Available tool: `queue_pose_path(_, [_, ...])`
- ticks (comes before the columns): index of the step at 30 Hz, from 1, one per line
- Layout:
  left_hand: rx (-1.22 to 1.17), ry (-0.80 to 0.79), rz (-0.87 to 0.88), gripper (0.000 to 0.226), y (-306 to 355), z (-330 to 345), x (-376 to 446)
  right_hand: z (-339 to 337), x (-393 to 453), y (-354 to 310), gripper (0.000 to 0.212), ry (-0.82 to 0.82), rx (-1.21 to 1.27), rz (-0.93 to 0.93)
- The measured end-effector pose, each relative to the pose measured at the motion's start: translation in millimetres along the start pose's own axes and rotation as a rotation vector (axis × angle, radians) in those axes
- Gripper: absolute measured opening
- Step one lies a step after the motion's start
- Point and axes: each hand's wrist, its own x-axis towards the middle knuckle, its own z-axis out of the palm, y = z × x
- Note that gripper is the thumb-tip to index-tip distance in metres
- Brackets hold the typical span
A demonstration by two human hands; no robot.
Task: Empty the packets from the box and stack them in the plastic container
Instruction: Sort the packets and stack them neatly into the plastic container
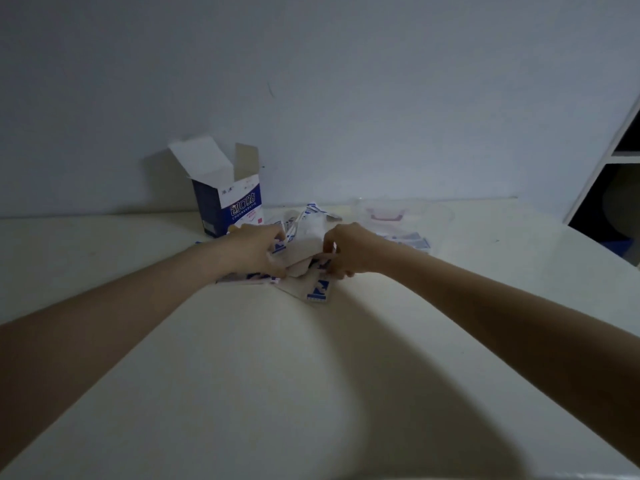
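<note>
Both hands, left hand (258, 249) and right hand (346, 251), fingers curled around flat papery packets (304, 244) beside open cardboard box (230, 202).

Dim, bluish light leaves the scene underexposed; two broad arm shadows fan across the pale table (311, 393), the box (228, 202) shadows the wall (311, 81), and wide-angle distortion bends soft edges.

Both forearms bare, no sleeves; left hand (254, 249), right hand (346, 249).
</note>
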Motion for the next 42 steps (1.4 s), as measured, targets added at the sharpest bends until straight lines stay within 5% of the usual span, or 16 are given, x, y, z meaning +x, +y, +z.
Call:
queue_pose_path(3, [-0.119, -0.015, 0.009, 0.057, -5.8, -11.2, -8.8, -10.8, -2.9, 11.5, 0.009, 0.005, -0.017, 0.023])
queue_pose_path(6, [0.046, -0.115, -0.03, 0.053, -8.7, -17.3, -17.5, -30.0, -11.9, 13.1, 0.006, -0.012, -0.022, 0.006])
queue_pose_path(12, [0.07, -0.186, -0.009, 0.021, -8.6, -14.2, -19.4, -27.0, -15.0, 1.5, 0.02, -0.183, -0.154, -0.179])
queue_pose_path(14, [0.058, -0.17, 0.007, 0.026, -6.5, -16.2, -22.3, -16.3, -13.3, -2.9, 0.024, -0.195, -0.166, -0.247])
queue_pose_path(20, [-0.301, -0.113, 0.052, 0.016, -5.7, -31.5, -31.5, -5.1, -6.7, -3.1, 0.026, -0.186, -0.11, -0.245])
queue_pose_path(23, [-0.391, 0.026, 0.014, 0.015, -2.0, -31.4, -29.2, -8.1, -9.3, 2.9, 0.006, -0.078, 0.077, -0.207])
queue_pose_path(26, [-0.533, 0.132, -0.062, 0.024, 3.7, -29.2, -26.4, -17.6, -16.1, 10.6, 0.025, 0.039, 0.496, -0.138])
queue_pose_path(28, [-0.711, 0.181, -0.126, 0.053, 6.6, -25.8, -22.2, -24.2, -23.1, 12.4, 0.018, 0.003, 0.806, -0.093])
queue_pose_path(30, [-0.916, 0.171, -0.121, 0.058, 13.2, -23.3, -19.7, -27.0, -26.6, 10.5, 0.019, -0.085, 0.972, -0.059])
queue_pose_path(34, [-1.03, 0.093, -0.002, 0.017, 31.1, -21.8, -20.9, -26.1, -24.1, 0.0, 0.02, -0.056, 0.985, -0.043])
queue_pose_path(36, [-0.898, 0.124, 0.017, 0.011, 32.3, -21.9, -22.6, -26.8, -18.4, 1.9, 0.027, 0.112, 0.795, 0.009])
queue_pose_path(38, [-0.397, 0.239, 0.001, 0.021, 19.2, -22.9, -16.8, -29.0, -15.4, 5.6, 0.022, 0.205, 0.536, 0.027])
queue_pose_path(42, [0.13, 0.008, -0.043, 0.054, -11.0, -10.5, -3.4, -21.2, -18.5, 6.7, 0.019, 0.058, 0.195, -0.064])
